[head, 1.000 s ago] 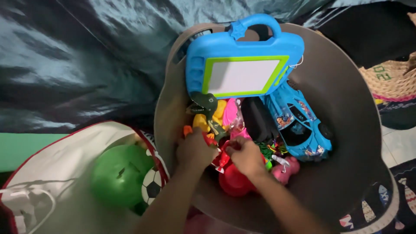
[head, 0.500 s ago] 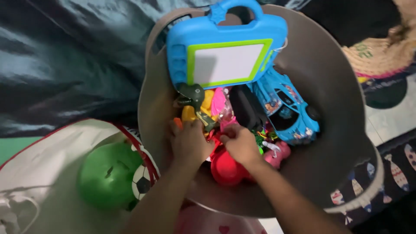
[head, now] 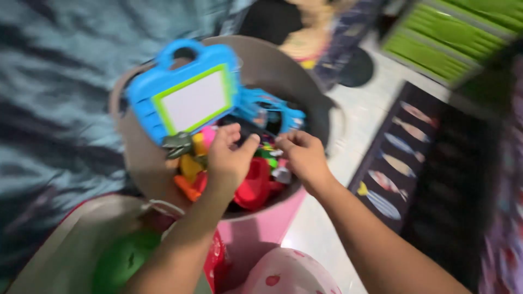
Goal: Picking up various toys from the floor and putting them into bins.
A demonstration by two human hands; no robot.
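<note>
A round brown tub (head: pixel 139 158) holds a heap of small plastic toys. A blue drawing board with a green frame (head: pixel 188 98) leans against its far wall, with a blue toy car (head: pixel 269 111) beside it. Both my hands are over the heap. My left hand (head: pixel 229 158) hovers above a red toy (head: pixel 256 182), fingers and thumb raised around a dark gap. My right hand (head: pixel 305 158) has its fingers curled at the right side of the heap. The frame is blurred, so what either hand holds is unclear.
A green ball (head: pixel 122 261) lies in a white bag with red trim (head: pixel 65 256) at lower left. Dark shiny cloth (head: pixel 49 98) covers the left. A dark mat with fish shapes (head: pixel 392 163) lies on the pale floor to the right, and a green slatted thing (head: pixel 457 38) stands at top right.
The view has swung and tilted, showing more floor and mat on the right. Both hands have risen from deep among the toys to the top of the heap.
</note>
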